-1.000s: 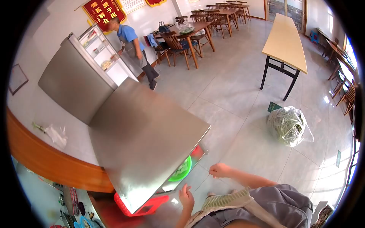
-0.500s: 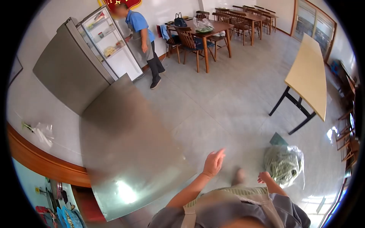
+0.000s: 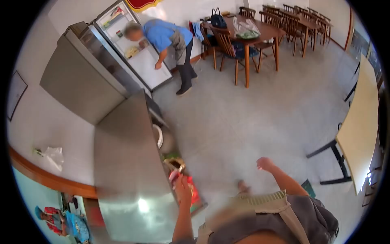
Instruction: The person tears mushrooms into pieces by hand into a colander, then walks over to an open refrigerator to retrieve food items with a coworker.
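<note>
My left hand (image 3: pixel 183 188) is beside the front edge of a steel counter (image 3: pixel 128 154), over a red package (image 3: pixel 195 194) on the shelf beneath. Its fingers are blurred against the red, so whether they touch or grip anything is unclear. Near that hand on the same shelf are a yellowish-brown item (image 3: pixel 174 163), too blurred to name, and a white round container (image 3: pixel 158 136). My right hand (image 3: pixel 265 163) hangs over the grey floor with its fingers curled in and nothing visible in them.
Another person (image 3: pixel 168 40) bends at an open refrigerator door (image 3: pixel 148 73). A wooden dining table (image 3: pixel 264 28) with chairs stands at the back, and a pale folding table (image 3: pixel 361 118) at right. A doorway at lower left shows a person (image 3: pixel 53 219).
My view has turned left and come closer to the counter, revealing the shelf beneath. My left hand has moved to the shelf. The clear bag of greens has left view. The other person now bends down.
</note>
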Action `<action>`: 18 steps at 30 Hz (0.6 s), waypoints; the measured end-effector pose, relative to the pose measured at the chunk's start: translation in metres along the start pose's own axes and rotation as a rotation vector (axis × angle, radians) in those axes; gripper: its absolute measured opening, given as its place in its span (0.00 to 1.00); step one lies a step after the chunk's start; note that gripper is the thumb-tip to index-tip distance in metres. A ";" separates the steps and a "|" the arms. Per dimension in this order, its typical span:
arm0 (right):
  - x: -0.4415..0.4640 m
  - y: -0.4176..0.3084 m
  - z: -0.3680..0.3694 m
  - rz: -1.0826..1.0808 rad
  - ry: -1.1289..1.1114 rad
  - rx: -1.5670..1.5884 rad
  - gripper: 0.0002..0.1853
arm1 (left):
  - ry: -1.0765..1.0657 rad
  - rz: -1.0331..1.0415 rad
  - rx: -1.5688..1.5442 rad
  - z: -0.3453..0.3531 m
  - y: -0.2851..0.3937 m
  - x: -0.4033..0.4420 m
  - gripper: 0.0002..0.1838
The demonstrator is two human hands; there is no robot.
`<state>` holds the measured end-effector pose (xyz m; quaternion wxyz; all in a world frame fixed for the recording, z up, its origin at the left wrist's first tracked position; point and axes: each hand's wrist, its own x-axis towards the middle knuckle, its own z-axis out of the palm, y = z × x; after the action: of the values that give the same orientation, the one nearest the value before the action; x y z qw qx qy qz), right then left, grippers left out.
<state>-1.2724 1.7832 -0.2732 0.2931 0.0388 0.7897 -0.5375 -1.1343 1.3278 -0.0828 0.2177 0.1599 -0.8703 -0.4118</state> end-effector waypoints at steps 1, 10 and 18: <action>0.004 -0.058 -0.014 0.126 0.037 0.093 0.10 | 0.006 -0.044 0.005 0.020 -0.001 0.017 0.14; 0.261 0.102 -0.211 0.329 -0.385 -1.044 0.04 | -0.045 0.095 0.005 0.192 0.028 0.328 0.16; 0.616 -0.152 -0.189 -0.452 -0.141 -1.471 0.07 | 0.181 -0.239 -0.111 0.203 -0.047 0.480 0.15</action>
<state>-1.9179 1.7275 -0.4111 0.1763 -0.3624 0.9119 0.0777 -1.6430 1.2114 -0.1161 0.2533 0.2864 -0.7977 -0.4663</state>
